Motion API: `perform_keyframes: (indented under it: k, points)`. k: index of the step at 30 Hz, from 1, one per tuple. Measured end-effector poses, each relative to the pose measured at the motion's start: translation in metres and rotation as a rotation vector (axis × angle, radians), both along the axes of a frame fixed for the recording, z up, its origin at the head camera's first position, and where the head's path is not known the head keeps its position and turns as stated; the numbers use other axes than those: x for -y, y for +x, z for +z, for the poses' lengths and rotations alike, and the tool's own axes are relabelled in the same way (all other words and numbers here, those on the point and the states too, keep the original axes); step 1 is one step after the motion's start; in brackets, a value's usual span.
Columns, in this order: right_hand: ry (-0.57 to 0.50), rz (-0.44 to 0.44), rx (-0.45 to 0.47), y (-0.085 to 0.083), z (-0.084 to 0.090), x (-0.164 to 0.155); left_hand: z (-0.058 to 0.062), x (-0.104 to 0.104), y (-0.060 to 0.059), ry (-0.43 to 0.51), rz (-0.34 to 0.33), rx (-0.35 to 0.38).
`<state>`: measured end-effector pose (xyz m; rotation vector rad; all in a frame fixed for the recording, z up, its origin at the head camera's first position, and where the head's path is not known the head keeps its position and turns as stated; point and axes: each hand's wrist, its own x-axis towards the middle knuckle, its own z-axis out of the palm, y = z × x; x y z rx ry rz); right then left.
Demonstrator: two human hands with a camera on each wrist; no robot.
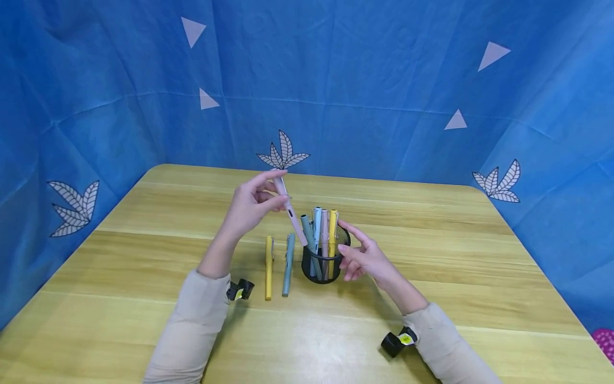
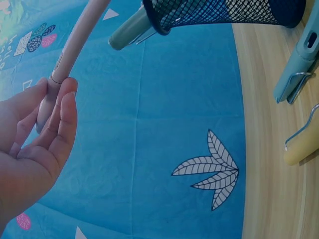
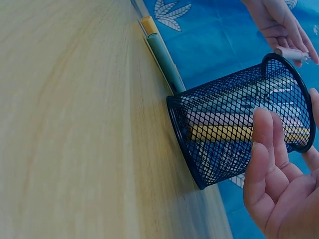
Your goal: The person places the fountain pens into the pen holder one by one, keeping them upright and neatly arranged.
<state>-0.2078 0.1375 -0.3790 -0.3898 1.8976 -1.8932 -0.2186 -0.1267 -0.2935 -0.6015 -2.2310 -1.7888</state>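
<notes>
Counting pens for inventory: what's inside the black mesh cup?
The mesh cup holds four upright pens: teal, light blue, pink, yellow. Their lower ends are blurred behind the mesh.

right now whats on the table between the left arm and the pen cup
Two pens lie side by side there, head view: a yellow pen nearer the left arm, a teal pen nearer the pen cup.

we see a yellow pen [image 1: 268, 268] and a grey-blue pen [image 1: 288, 264] lying side by side on our wooden table [image 1: 479, 277], blue leaf-print backdrop [image 1: 384, 80] behind.
</notes>
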Motion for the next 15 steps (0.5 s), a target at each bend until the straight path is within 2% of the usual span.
perform_keyframes:
  k: [6, 15]
  points:
    - [-0.002, 0.001, 0.0, 0.0, 0.0, 0.0, -0.002, -0.007, 0.001, 0.01, 0.001, -0.021]
    - [0.005, 0.006, -0.008, 0.0, 0.0, 0.0, -0.005, -0.016, 0.002, -0.122, -0.004, -0.052]
